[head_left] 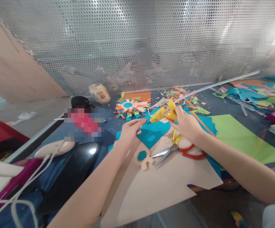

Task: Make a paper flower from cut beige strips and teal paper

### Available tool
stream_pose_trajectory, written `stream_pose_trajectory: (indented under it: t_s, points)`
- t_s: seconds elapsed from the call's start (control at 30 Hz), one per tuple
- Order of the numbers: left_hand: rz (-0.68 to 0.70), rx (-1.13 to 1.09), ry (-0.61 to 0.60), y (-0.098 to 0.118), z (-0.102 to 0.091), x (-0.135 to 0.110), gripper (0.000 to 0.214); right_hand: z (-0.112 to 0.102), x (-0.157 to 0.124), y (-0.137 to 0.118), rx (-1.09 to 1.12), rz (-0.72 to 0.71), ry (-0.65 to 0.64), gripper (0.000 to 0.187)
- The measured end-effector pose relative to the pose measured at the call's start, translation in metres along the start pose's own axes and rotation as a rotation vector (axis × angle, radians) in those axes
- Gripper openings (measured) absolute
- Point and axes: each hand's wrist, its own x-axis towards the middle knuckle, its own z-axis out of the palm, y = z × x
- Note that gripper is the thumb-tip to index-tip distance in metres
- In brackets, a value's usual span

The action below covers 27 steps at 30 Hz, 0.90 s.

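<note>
My right hand (186,124) grips a yellow hot glue gun (162,113), its nozzle pointing left. A long clear glue stick (219,85) slants up to the right behind it. Just left of the nozzle, the thumb and fingers of my left hand (130,129) are pinched together; whatever they hold is too small to make out. Below the hands lie a cream paper rosette (142,155) with a blue centre and scissors (173,148) with red and yellow handles, blades apart. Both rest on a large cream paper sheet (147,196), partly over blue paper (151,134).
Behind my hands sits a fringed paper flower (129,106) beside paper scraps (181,95). Green paper (243,136) lies right. On the left are a black glossy device (73,171), a white cable (30,180) and a purple object (20,177). A perforated metal panel (118,38) stands behind.
</note>
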Motion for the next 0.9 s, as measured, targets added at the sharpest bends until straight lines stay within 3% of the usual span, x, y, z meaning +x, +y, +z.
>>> stream_pose_trajectory:
  t_s: [0.67, 0.9]
  points:
    - [-0.016, -0.037, 0.019, 0.002, 0.002, -0.001, 0.035, 0.000, 0.003, 0.003, 0.124, 0.042, 0.006, 0.028]
    - [-0.004, 0.006, -0.016, 0.003, 0.002, -0.004, 0.032, -0.005, 0.011, 0.019, 0.235, 0.112, 0.053, 0.031]
